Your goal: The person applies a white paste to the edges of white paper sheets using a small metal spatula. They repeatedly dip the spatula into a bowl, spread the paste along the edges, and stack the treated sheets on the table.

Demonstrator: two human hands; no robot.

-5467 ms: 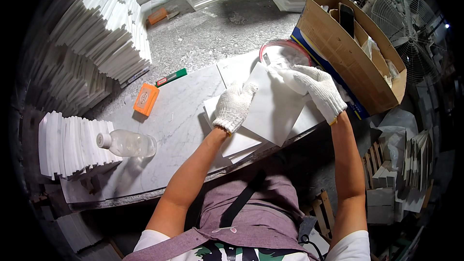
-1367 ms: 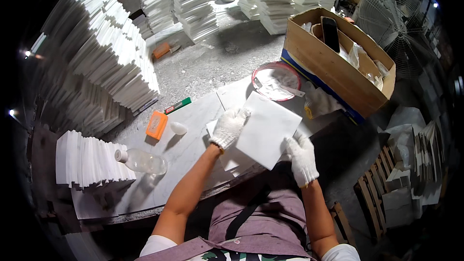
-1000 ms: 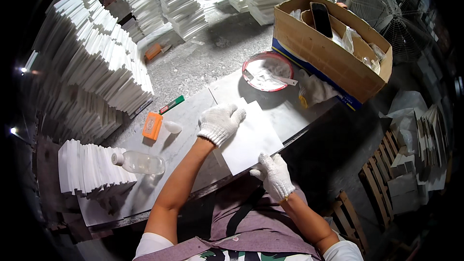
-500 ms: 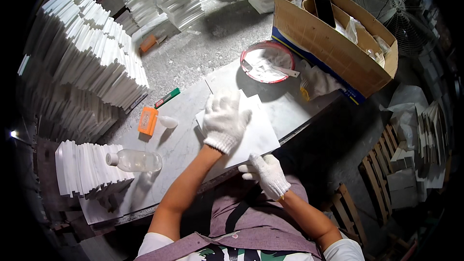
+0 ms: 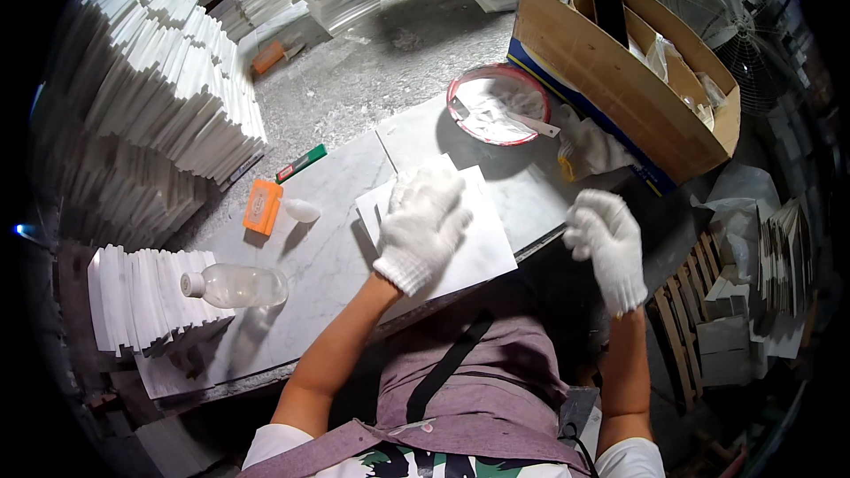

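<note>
My left hand (image 5: 423, 223), in a white knit glove, lies with flat fingers on a white square slab (image 5: 482, 252) at the front edge of the table. A smaller white piece (image 5: 447, 162) shows partly from under its fingers; the glove hides the rest. My right hand (image 5: 609, 243), gloved alike, is raised off the table's edge to the right, its fingers loosely bent and nothing visible in them. Beyond the slab stands a red-rimmed bowl (image 5: 460, 128) of white paste, with a putty knife (image 5: 536, 124) across its rim.
Right of the bowl are a crumpled glove (image 5: 589, 146) and a cardboard box (image 5: 611, 80) holding a phone (image 5: 608, 13). On the left lie an orange box (image 5: 262, 207), a green-and-red box (image 5: 301, 163) and a clear bottle (image 5: 243, 286) by stacked white slabs (image 5: 142, 301). Tall slab stacks (image 5: 168, 88) rise behind.
My right hand has moved away from the slab's front edge, up and to the right. My left hand stays on the slab. The view has shifted slightly.
</note>
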